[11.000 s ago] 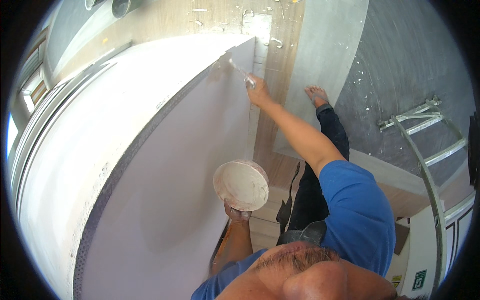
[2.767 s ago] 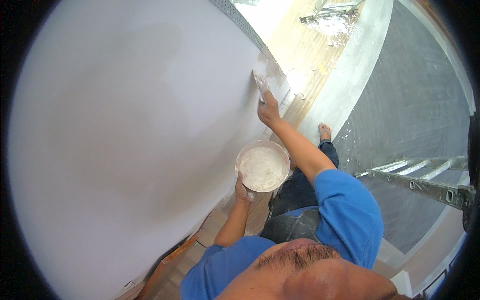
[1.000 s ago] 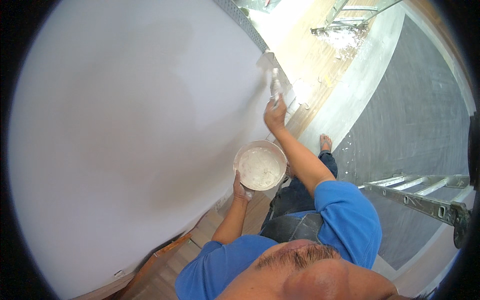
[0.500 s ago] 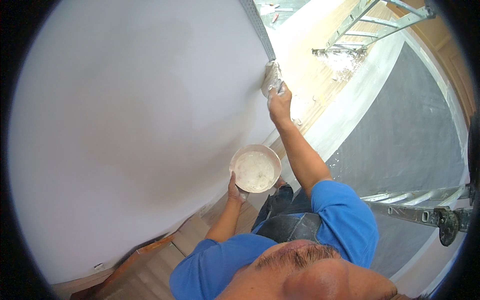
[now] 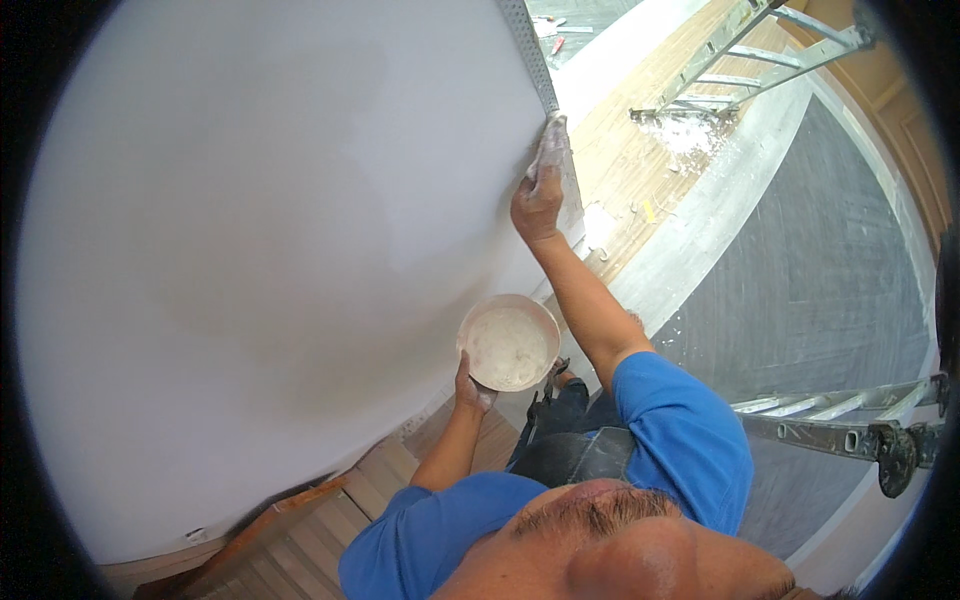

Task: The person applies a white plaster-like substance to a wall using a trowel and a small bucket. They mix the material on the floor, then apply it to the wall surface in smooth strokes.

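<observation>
the putty knife [image 5: 551, 140] lay flat against the white wall [image 5: 260, 250], right at the wall's corner edge, where a strip of perforated metal bead [image 5: 528, 50] ran up the corner. the right hand [image 5: 537, 203] was wrapped tight around the knife's handle, just below the blade, with the arm stretched up toward the wall from a blue sleeve [image 5: 680, 440]. lower down along the wall, close to its bottom edge, the left hand [image 5: 473, 385] gripped a round bowl [image 5: 508, 342] from underneath, fingers closed on its rim; the bowl was full of pale plaster and sat just off the wall's surface. below the bowl, dark trousers [image 5: 565, 450] showed against the floor. away from the wall, past the corner, a wooden floor [image 5: 640, 170] carried white splatter, and a metal ladder [image 5: 740, 55] stood on it. farther from the wall lay a grey sheet [image 5: 820, 290], and a second ladder [image 5: 850, 425] crossed its lower edge. at the wall's foot, wooden boards [image 5: 290, 540] showed.
</observation>
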Demonstrator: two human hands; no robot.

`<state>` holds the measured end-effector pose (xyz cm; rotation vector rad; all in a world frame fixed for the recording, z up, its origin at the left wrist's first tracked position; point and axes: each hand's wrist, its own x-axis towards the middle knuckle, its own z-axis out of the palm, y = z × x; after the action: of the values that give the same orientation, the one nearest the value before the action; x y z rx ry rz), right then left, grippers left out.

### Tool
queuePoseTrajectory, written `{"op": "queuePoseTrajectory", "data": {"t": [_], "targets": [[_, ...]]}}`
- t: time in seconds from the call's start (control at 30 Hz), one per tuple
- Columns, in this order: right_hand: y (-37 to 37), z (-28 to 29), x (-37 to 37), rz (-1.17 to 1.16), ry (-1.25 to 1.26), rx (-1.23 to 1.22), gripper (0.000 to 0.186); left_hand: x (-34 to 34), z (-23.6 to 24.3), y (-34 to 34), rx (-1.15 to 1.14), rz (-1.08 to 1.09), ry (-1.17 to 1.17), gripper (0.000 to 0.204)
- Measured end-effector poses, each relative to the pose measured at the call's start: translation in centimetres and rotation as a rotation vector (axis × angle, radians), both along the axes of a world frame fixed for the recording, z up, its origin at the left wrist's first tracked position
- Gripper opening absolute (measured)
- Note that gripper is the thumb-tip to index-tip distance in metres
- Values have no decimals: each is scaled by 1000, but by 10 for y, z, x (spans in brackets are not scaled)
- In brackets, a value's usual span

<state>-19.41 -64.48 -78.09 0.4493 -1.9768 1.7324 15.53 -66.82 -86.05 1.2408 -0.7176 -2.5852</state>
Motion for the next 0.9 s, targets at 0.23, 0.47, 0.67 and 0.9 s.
{"op": "queuePoseTrajectory", "data": {"t": [0.23, 0.47, 0.67, 0.9], "targets": [[35, -31, 48, 161, -155, 20, 58, -2, 0, -1, 10, -25, 29, 78], [43, -39, -17, 187, -864, -767, 36, -15, 16, 6, -24, -21, 1, 78], [46, 58, -21, 307, -700, -749, 36, -15, 11, 7, 62, 18, 108, 79], [58, 83, 21, 400, -416, -232, 38, -24, 14, 13, 46, 3, 129, 76]]}}
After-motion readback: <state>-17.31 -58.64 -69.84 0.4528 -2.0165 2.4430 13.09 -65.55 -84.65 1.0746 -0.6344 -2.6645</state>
